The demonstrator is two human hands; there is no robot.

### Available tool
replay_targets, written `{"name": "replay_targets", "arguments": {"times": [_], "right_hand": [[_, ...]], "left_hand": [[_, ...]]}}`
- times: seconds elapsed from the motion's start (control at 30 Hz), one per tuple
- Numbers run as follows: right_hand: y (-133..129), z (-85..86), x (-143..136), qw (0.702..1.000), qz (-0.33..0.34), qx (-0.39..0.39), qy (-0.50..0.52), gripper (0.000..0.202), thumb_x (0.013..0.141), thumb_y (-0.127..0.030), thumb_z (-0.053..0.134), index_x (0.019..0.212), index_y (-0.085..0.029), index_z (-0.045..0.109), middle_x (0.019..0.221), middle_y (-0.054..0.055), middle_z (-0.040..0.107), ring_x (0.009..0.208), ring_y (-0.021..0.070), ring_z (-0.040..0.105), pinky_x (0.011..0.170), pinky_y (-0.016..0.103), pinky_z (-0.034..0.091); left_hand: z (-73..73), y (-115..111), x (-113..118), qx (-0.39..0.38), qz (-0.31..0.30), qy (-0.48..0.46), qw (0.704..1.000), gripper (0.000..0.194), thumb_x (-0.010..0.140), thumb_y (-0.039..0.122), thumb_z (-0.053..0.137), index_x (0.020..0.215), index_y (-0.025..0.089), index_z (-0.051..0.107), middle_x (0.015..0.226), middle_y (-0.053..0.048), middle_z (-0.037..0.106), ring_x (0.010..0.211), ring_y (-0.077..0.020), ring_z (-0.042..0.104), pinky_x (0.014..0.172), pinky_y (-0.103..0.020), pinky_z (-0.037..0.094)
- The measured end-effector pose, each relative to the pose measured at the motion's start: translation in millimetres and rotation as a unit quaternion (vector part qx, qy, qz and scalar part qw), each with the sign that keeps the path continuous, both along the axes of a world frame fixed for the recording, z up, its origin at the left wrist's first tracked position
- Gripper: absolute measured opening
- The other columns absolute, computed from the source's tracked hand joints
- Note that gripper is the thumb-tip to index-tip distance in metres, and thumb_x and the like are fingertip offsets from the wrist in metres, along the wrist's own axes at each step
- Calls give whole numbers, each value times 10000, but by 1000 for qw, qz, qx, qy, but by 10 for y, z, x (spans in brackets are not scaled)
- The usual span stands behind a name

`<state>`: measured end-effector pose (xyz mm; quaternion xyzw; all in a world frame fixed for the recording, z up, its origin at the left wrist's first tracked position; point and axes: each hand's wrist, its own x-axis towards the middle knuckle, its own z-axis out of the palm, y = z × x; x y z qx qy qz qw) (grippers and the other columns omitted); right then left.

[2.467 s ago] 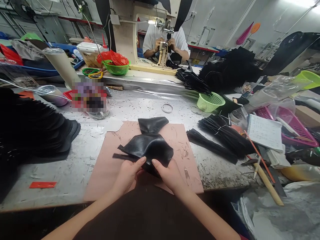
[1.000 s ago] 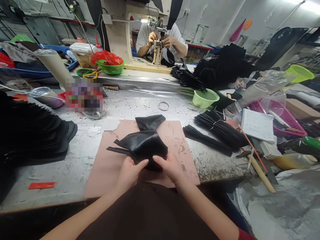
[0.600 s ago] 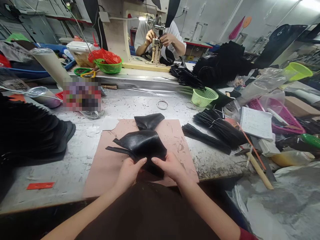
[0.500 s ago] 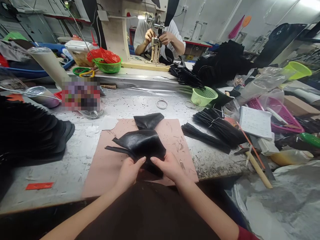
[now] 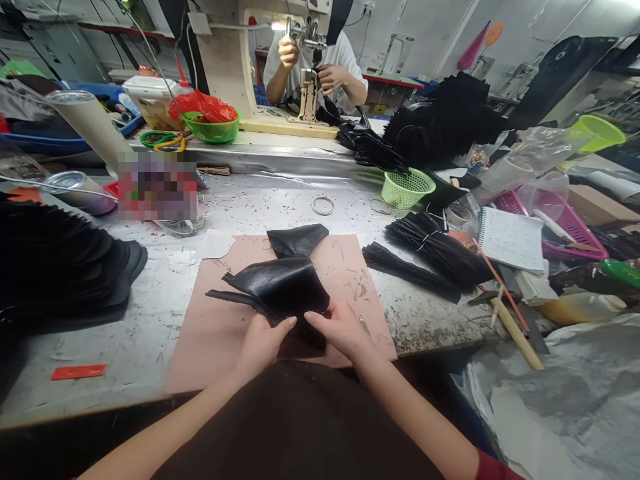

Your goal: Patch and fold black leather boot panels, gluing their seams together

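Note:
A black leather piece (image 5: 283,283) is held in front of me over a pinkish board (image 5: 200,353). My left hand (image 5: 263,343) grips its near edge from the left, the thumb on top and the other fingers hidden beneath. From the right, my right hand (image 5: 343,330) pinches the same edge, its thumb close to the left thumb. A narrow dark strip sticks out on the left side of the piece. Just beyond it, a second black leather piece (image 5: 299,240) lies flat on the board.
Stacked black pieces (image 5: 65,267) stand at the left, near a red strip (image 5: 79,371). Bundled black strips (image 5: 435,250), a green basket (image 5: 407,189), a notebook (image 5: 511,240) and a hammer (image 5: 517,333) lie right. Across the bench, a person works at a sewing machine (image 5: 309,93).
My two thumbs have come slightly closer together on the leather edge, and the piece has barely shifted. Across the bench, one of the other person's hands has risen toward the machine head.

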<state>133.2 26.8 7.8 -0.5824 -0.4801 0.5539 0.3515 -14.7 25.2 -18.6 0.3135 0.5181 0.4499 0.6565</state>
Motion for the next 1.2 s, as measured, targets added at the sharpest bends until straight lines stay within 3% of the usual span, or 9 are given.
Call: {"name": "replay_targets", "arguments": {"times": [0.2, 0.37, 0.47, 0.6, 0.8, 1.0, 1.2], "right_hand": [[-24, -17, -35, 1000, 2, -1, -7, 130, 664, -267, 599, 679, -142, 628, 648, 17, 642, 686, 188, 593, 573, 254, 454], [-39, 37, -8, 1000, 7, -16, 3, 106, 660, -245, 589, 704, -150, 603, 665, 21, 632, 690, 188, 603, 565, 252, 454], [-42, 42, 65, 997, 45, -55, 39, 106, 635, -169, 564, 734, -154, 601, 686, 13, 636, 724, 181, 605, 634, 265, 463], [-78, -36, 98, 994, 59, -71, 57, 87, 622, -166, 561, 706, -158, 585, 688, 16, 632, 711, 176, 594, 671, 294, 458], [-99, -148, 60, 997, 38, -32, 65, 152, 620, -162, 559, 771, -179, 551, 718, -5, 609, 759, 173, 572, 707, 291, 445], [-67, -104, 128, 993, 75, -59, 71, 85, 630, -182, 565, 706, -159, 596, 659, -9, 606, 704, 164, 563, 664, 270, 420], [-48, -78, 185, 983, 86, -115, 116, 90, 613, -233, 595, 658, -155, 600, 627, -17, 593, 661, 141, 540, 667, 263, 400]], "left_hand": [[-31, -18, 28, 11, 6, -10, 1000, 529, 544, 309, 770, 1005, 108, 607, 958, -114, 684, 986, -306, 593, 876, -420, 457], [49, -8, 42, 6, 6, -21, 1000, 563, 514, 283, 793, 1006, 111, 581, 954, -110, 676, 984, -312, 591, 843, -420, 472], [97, -1, 43, -10, 8, -18, 1000, 511, 490, 295, 802, 922, 108, 603, 859, -87, 683, 926, -302, 610, 804, -397, 487], [156, 4, 39, -32, -16, -14, 999, 449, 518, 322, 788, 880, 118, 621, 818, -71, 688, 868, -282, 628, 758, -376, 503], [162, 6, 12, -55, -64, 15, 996, 489, 505, 341, 792, 906, 105, 644, 944, -121, 687, 958, -318, 601, 814, -398, 485], [100, 9, -19, -45, -71, 4, 996, 516, 500, 349, 792, 931, 110, 638, 952, -123, 688, 969, -330, 597, 821, -424, 485], [162, 38, -50, -41, -115, -11, 992, 445, 528, 341, 778, 901, 136, 651, 902, -102, 700, 877, -302, 632, 773, -408, 504]]}}
